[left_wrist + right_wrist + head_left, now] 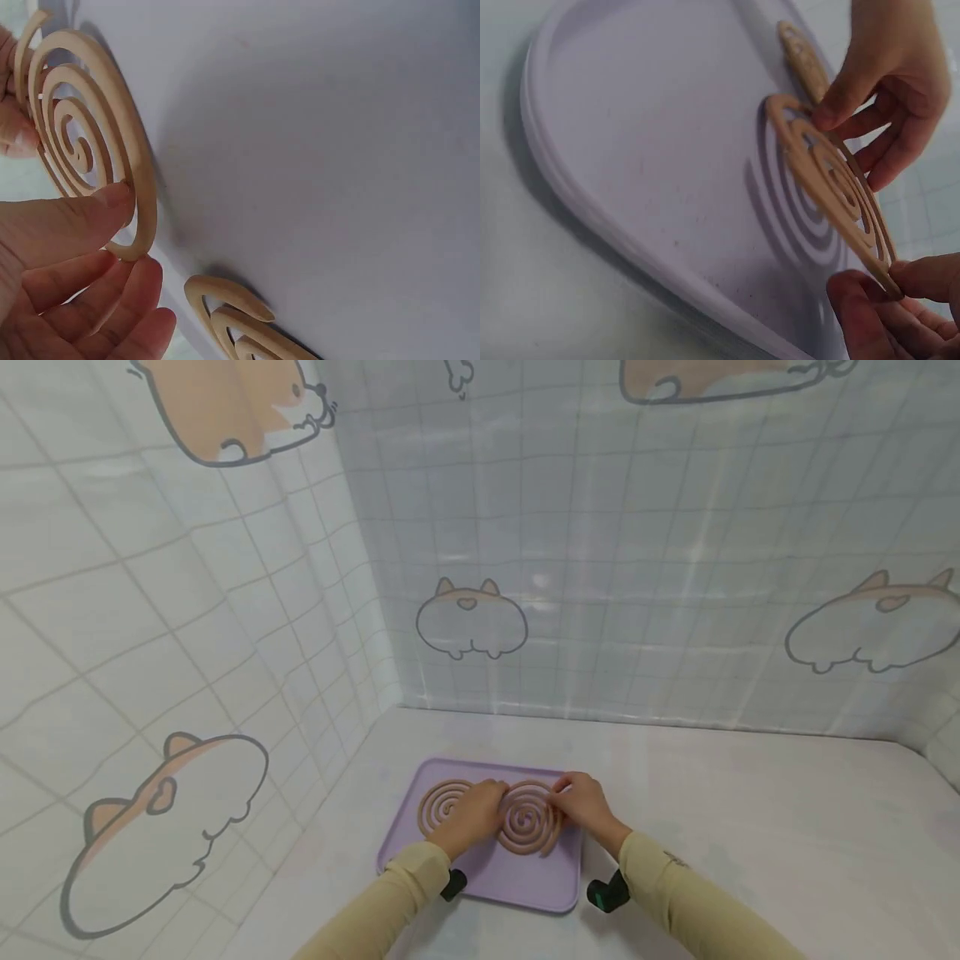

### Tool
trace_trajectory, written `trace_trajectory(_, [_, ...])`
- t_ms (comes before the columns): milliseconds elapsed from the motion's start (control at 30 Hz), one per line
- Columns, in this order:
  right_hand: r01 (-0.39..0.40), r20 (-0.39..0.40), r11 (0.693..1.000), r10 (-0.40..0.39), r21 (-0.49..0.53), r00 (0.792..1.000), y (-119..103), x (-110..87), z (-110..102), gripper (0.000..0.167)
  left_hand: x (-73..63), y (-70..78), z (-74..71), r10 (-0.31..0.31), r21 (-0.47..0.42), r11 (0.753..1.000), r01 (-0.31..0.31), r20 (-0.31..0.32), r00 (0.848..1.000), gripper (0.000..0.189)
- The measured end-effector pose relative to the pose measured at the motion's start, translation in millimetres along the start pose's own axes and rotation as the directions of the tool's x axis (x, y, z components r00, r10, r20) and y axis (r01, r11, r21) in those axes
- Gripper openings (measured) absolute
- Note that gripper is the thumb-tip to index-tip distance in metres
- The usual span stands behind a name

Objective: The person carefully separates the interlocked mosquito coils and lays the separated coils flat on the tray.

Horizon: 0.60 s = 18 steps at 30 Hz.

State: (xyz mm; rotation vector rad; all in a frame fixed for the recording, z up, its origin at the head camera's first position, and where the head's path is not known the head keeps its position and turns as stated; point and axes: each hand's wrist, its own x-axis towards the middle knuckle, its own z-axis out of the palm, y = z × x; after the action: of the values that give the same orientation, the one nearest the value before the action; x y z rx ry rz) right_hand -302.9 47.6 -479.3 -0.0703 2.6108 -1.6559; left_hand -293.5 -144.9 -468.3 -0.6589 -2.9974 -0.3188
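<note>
A brown mosquito coil [141, 161] is held by its edges, tilted over the lilac tray [517, 885], with its shadow on the tray floor in the right wrist view. My left hand [474, 814] pinches one side between thumb [112, 206] and fingers. On the opposite side my right hand [588, 806] pinches the outer ring, thumb [922, 276] on top and fingers beneath. A second mosquito coil [806, 67] lies at the tray's left side, partly covered by my left hand and forearm in the head view.
The tray stands on a white table [735, 827]. A white grid-patterned sheet [645, 568] with cartoon dogs hangs behind and to the left. Dark wrist devices [607, 893] sit below both sleeves, close to the tray's near edge.
</note>
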Motion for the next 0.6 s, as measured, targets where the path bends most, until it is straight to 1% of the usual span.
trace_trajectory(33, [0.031, -0.014, 0.998, -0.032, -0.060, 0.999, -0.4, 0.6, 0.4, 0.008, 0.7, 0.0, 0.6, 0.004, 0.011, 1.000, -0.004, 0.006, 1.000, 0.036])
trace_trajectory(100, [0.081, -0.029, 0.981, -0.087, -0.175, 0.996, -1.1, 1.9, 1.5, 0.007, 1.7, -0.3, 2.2, 0.007, 0.027, 1.000, -0.008, 0.013, 1.000, 0.032])
trace_trajectory(167, [0.123, -0.024, 0.953, -0.135, -0.276, 0.991, -1.9, 2.2, 2.6, 0.008, 2.2, -0.7, 3.9, 0.009, 0.036, 0.999, -0.010, 0.011, 1.000, 0.029])
trace_trajectory(200, [0.132, -0.015, 0.939, -0.144, -0.318, 0.989, -2.1, 2.4, 3.4, 0.010, 2.2, -0.8, 4.4, 0.012, 0.037, 0.999, -0.012, 0.007, 1.000, 0.027])
trace_trajectory(333, [0.160, 0.011, 0.883, -0.173, -0.441, 0.985, -2.3, 2.7, 5.7, 0.014, 2.4, -1.3, 4.6, 0.034, 0.047, 0.998, -0.033, -0.013, 0.999, 0.019])
trace_trajectory(433, [0.163, 0.005, 0.842, -0.187, -0.514, 0.982, -2.0, 3.6, 7.2, 0.017, 2.5, -1.2, 3.9, 0.051, 0.046, 0.998, -0.050, -0.023, 0.998, 0.013])
trace_trajectory(600, [0.168, -0.010, 0.772, -0.221, -0.613, 0.975, -0.1, 5.5, 11.9, 0.022, 2.3, -0.3, 3.2, 0.055, 0.039, 0.998, -0.055, -0.010, 0.998, 0.011])
